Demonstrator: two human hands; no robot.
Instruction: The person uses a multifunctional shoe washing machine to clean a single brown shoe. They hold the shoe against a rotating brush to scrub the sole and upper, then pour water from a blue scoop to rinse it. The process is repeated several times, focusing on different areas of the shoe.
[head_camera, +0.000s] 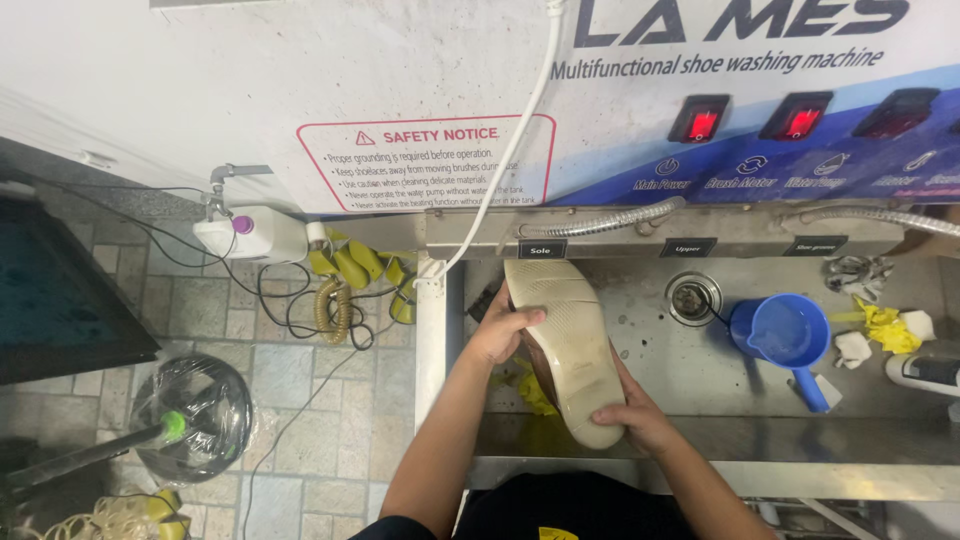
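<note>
While shoe (565, 340) sits sole-up at frame centre over sink (700, 440), left hand (500, 332) closed round its side, right hand (635, 418) closed round near end. Step: scrubbing sole, likely. Next needs firm two-hand grip.

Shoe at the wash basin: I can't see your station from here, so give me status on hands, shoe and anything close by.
Left hand and right hand both gripping the shoe, pale sole up, over the steel basin. Yellow cloth beneath it. Blue scoop to the right, apart.

Left hand (503, 330) and right hand (636, 418), both gripping
</note>
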